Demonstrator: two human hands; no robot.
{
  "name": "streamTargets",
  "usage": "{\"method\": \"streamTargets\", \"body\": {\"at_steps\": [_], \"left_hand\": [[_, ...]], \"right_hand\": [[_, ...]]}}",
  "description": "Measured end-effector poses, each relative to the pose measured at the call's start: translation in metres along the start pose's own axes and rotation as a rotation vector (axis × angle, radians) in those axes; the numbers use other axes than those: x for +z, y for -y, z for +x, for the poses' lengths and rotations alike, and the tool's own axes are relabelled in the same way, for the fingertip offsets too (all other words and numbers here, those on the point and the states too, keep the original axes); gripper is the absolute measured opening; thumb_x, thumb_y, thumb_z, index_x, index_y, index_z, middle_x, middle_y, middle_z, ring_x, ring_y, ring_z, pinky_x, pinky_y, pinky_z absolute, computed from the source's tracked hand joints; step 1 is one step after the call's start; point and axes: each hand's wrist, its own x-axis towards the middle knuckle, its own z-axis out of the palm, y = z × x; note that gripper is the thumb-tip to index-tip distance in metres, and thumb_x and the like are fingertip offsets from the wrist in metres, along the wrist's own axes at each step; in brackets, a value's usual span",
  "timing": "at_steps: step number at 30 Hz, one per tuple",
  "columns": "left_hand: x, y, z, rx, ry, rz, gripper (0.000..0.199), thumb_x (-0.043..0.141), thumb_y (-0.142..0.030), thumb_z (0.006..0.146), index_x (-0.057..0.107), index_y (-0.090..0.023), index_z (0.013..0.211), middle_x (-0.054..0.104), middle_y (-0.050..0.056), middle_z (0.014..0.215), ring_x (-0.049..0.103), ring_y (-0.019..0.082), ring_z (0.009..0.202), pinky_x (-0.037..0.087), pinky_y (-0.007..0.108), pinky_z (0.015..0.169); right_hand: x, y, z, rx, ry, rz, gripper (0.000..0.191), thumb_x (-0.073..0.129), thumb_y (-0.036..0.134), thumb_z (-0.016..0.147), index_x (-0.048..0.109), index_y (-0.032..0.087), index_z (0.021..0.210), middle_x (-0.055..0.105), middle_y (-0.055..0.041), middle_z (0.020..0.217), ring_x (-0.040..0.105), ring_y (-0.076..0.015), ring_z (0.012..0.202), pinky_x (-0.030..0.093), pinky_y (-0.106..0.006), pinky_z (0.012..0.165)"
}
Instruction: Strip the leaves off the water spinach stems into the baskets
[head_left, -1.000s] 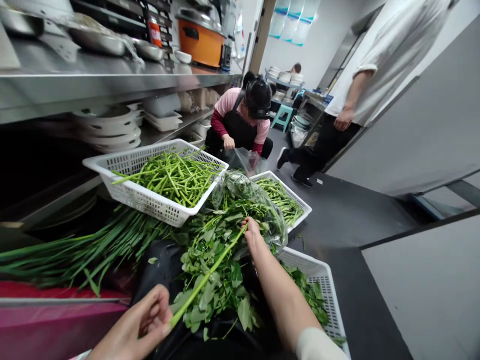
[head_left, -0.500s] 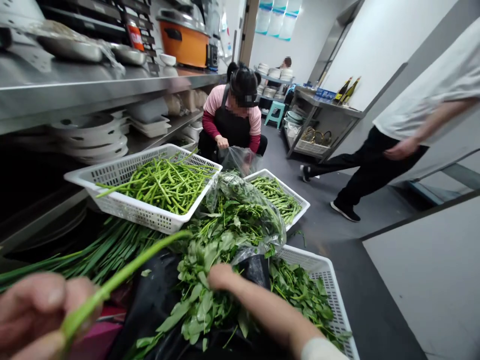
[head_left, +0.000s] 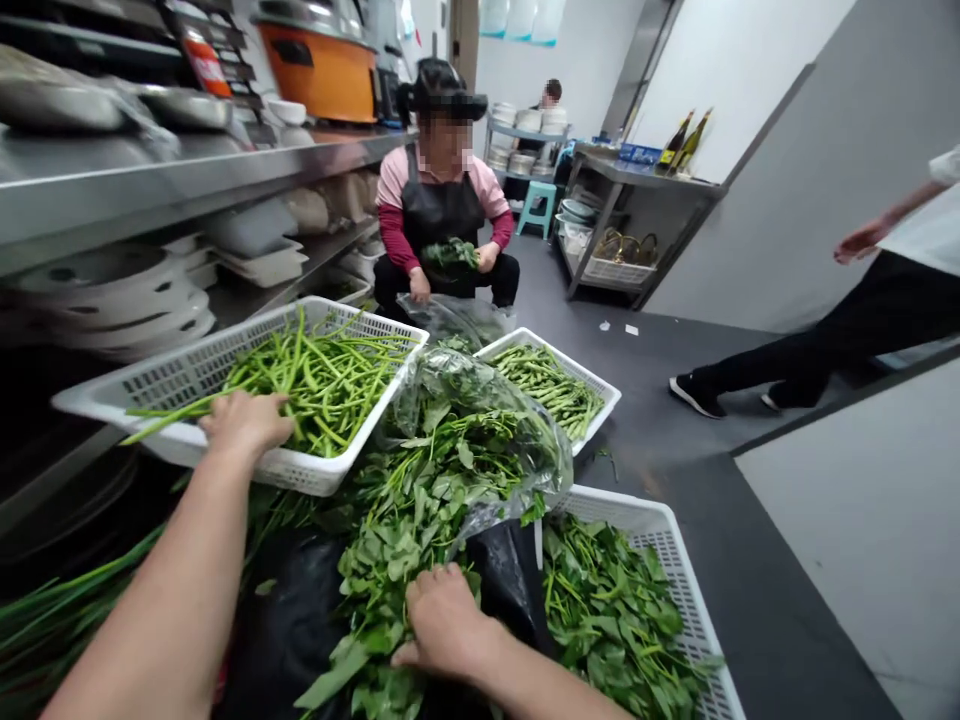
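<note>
My left hand (head_left: 247, 425) reaches over the near rim of a white plastic basket (head_left: 319, 475) heaped with long green stems (head_left: 322, 385). Its fingers are bent down around a green stem that pokes out past the rim, though the fingertips are partly hidden. My right hand (head_left: 450, 620) is closed on leafy greens (head_left: 382, 560), its thumb to the left and its fingers sunk among the leaves. These greens spill out of a clear plastic bag (head_left: 517, 400) onto black plastic (head_left: 510, 570).
At right stands a basket (head_left: 694, 590) of leafy greens; farther off is a basket (head_left: 604, 400) of cut stems. A co-worker (head_left: 450, 200) squats opposite, holding greens. Another person (head_left: 862, 310) walks at far right. Steel shelving (head_left: 225, 175) runs along the left.
My left hand has moved from the lower left corner, where it held up a green stem, to the stem basket. The co-worker has lifted a bunch of greens. The walking person has moved right.
</note>
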Motion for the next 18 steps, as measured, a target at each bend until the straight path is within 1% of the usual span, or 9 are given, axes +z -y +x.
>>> {"method": "streamTargets", "body": {"at_steps": [2, 4, 5, 7, 9, 11, 13, 15, 18], "left_hand": [[0.020, -0.026, 0.005, 0.086, 0.069, 0.024, 0.044, 0.046, -0.028, 0.077, 0.064, -0.012, 0.114, 0.057, 0.021, 0.123, 0.052, 0.038, 0.112, 0.044, 0.050, 0.086], [0.048, -0.063, 0.008, 0.244, 0.229, -0.010, 0.041, 0.039, -0.031, 0.083, 0.064, -0.021, 0.114, 0.062, 0.010, 0.120, 0.057, 0.026, 0.109, 0.044, 0.035, 0.089], [0.066, -0.081, 0.010, 0.284, 0.292, -0.017, 0.037, 0.042, -0.031, 0.082, 0.066, -0.026, 0.109, 0.066, 0.006, 0.116, 0.059, 0.022, 0.106, 0.044, 0.030, 0.088], [0.105, -0.109, 0.012, 0.281, 0.397, 0.015, 0.030, 0.050, -0.024, 0.076, 0.070, -0.019, 0.098, 0.069, 0.013, 0.105, 0.063, 0.025, 0.099, 0.046, 0.030, 0.082], [0.142, -0.124, 0.010, 0.255, 0.484, 0.040, 0.026, 0.055, -0.018, 0.071, 0.071, -0.011, 0.090, 0.070, 0.021, 0.096, 0.066, 0.029, 0.089, 0.048, 0.032, 0.074], [0.170, -0.123, 0.002, 0.265, 0.534, 0.032, 0.026, 0.055, -0.016, 0.071, 0.070, -0.009, 0.092, 0.069, 0.022, 0.095, 0.066, 0.029, 0.088, 0.048, 0.031, 0.071], [0.186, -0.112, -0.011, 0.303, 0.549, 0.001, 0.030, 0.054, -0.021, 0.074, 0.066, -0.013, 0.101, 0.067, 0.019, 0.104, 0.064, 0.028, 0.095, 0.046, 0.031, 0.075], [0.191, -0.100, -0.025, 0.349, 0.561, -0.036, 0.033, 0.057, -0.028, 0.074, 0.063, -0.018, 0.105, 0.065, 0.015, 0.109, 0.061, 0.028, 0.100, 0.045, 0.032, 0.079], [0.183, -0.087, -0.040, 0.414, 0.621, -0.096, 0.029, 0.066, -0.031, 0.064, 0.064, -0.019, 0.090, 0.065, 0.010, 0.101, 0.059, 0.028, 0.097, 0.043, 0.032, 0.079]], "right_hand": [[-0.019, -0.002, -0.014, -0.020, -0.143, 0.093, 0.063, 0.063, 0.062, 0.067, 0.063, 0.009, 0.101, 0.065, -0.0180, 0.101, 0.058, -0.0321, 0.099, 0.043, -0.048, 0.089], [-0.037, -0.008, -0.024, -0.064, -0.236, 0.180, 0.061, 0.056, 0.064, 0.073, 0.060, 0.013, 0.104, 0.062, -0.0155, 0.111, 0.054, -0.0304, 0.106, 0.041, -0.046, 0.092], [-0.046, -0.013, -0.028, -0.086, -0.257, 0.206, 0.057, 0.053, 0.063, 0.076, 0.060, 0.014, 0.105, 0.061, -0.0142, 0.113, 0.053, -0.0290, 0.107, 0.041, -0.043, 0.092], [-0.057, -0.025, -0.033, -0.116, -0.247, 0.235, 0.048, 0.050, 0.057, 0.081, 0.060, 0.015, 0.102, 0.063, -0.0118, 0.107, 0.056, -0.0253, 0.101, 0.042, -0.037, 0.088], [-0.060, -0.037, -0.038, -0.117, -0.221, 0.267, 0.038, 0.052, 0.051, 0.083, 0.061, 0.016, 0.097, 0.066, -0.0090, 0.095, 0.059, -0.0216, 0.091, 0.044, -0.031, 0.082], [-0.055, -0.047, -0.044, -0.089, -0.230, 0.308, 0.030, 0.055, 0.044, 0.084, 0.062, 0.018, 0.095, 0.067, -0.0073, 0.090, 0.060, -0.0193, 0.086, 0.043, -0.027, 0.078], [-0.046, -0.056, -0.051, -0.034, -0.256, 0.356, 0.023, 0.055, 0.037, 0.085, 0.063, 0.019, 0.097, 0.068, -0.0068, 0.093, 0.060, -0.0181, 0.087, 0.043, -0.025, 0.078], [-0.039, -0.063, -0.057, 0.031, -0.262, 0.405, 0.020, 0.053, 0.031, 0.086, 0.063, 0.019, 0.099, 0.068, -0.0061, 0.094, 0.061, -0.0171, 0.088, 0.042, -0.024, 0.078], [-0.038, -0.069, -0.062, 0.096, -0.251, 0.447, 0.019, 0.050, 0.026, 0.087, 0.064, 0.019, 0.098, 0.068, -0.0054, 0.094, 0.061, -0.0165, 0.088, 0.042, -0.024, 0.077]]}}
